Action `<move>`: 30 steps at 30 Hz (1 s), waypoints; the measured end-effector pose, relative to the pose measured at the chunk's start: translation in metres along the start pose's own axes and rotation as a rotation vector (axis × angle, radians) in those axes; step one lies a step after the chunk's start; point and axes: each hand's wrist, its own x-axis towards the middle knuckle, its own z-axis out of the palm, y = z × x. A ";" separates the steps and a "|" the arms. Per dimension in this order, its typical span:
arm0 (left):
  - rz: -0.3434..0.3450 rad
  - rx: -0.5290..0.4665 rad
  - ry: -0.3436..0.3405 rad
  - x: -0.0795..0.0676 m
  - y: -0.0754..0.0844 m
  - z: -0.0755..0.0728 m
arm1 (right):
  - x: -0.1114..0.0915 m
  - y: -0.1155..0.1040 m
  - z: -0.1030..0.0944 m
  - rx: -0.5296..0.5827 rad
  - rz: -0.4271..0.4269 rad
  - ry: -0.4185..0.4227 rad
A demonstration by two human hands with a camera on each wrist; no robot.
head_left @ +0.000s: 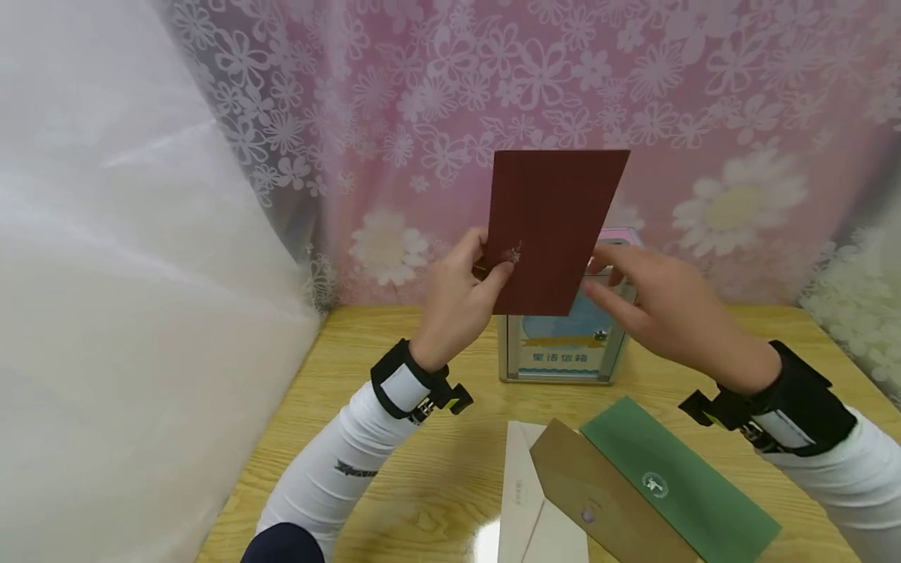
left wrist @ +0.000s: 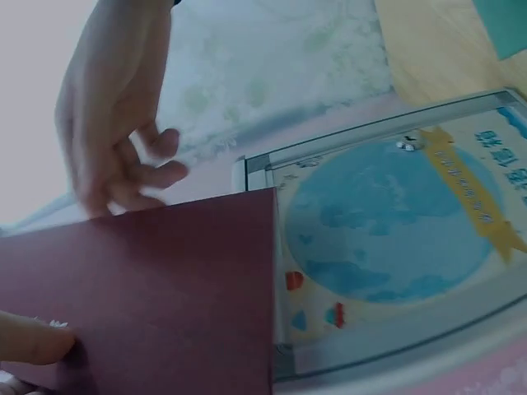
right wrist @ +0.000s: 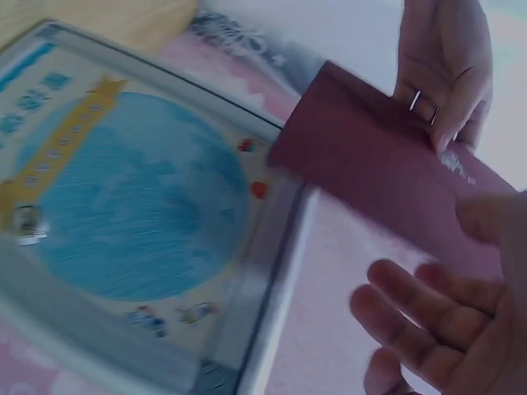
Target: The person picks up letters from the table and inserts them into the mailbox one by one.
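My left hand [head_left: 461, 301] pinches a dark red envelope [head_left: 559, 223] by its lower left edge, thumb on the face near a small pale printed emblem. The envelope is held up in front of a letter box [head_left: 563, 360], overlapping most of it in the head view. Close to the envelope's right edge is my right hand [head_left: 665, 313], fingers parted and slightly bent, holding nothing. The right wrist view shows that hand's spread fingers [right wrist: 412, 321] beside the envelope's long edge. A blue round picture [left wrist: 387, 222] with a yellow ribbon decorates the box front.
On the wooden table [head_left: 394, 469] near me lie a white envelope [head_left: 521, 485], a brown envelope [head_left: 598, 500] overlapping it, and a green envelope [head_left: 683, 477] at the right. A pink floral curtain [head_left: 436, 117] hangs behind, and white sheeting [head_left: 141, 274] is at the left.
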 end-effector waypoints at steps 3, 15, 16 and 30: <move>0.000 -0.041 0.003 0.015 0.003 0.007 | 0.016 0.002 -0.005 0.060 0.025 0.086; 0.001 -0.103 0.028 0.072 0.007 0.023 | 0.056 0.025 -0.022 0.105 0.129 0.282; -0.010 -0.102 0.026 0.075 0.006 0.025 | 0.057 0.028 -0.021 0.103 0.135 0.288; -0.111 -0.005 -0.005 0.083 -0.015 0.048 | 0.053 0.061 -0.005 0.141 0.237 0.217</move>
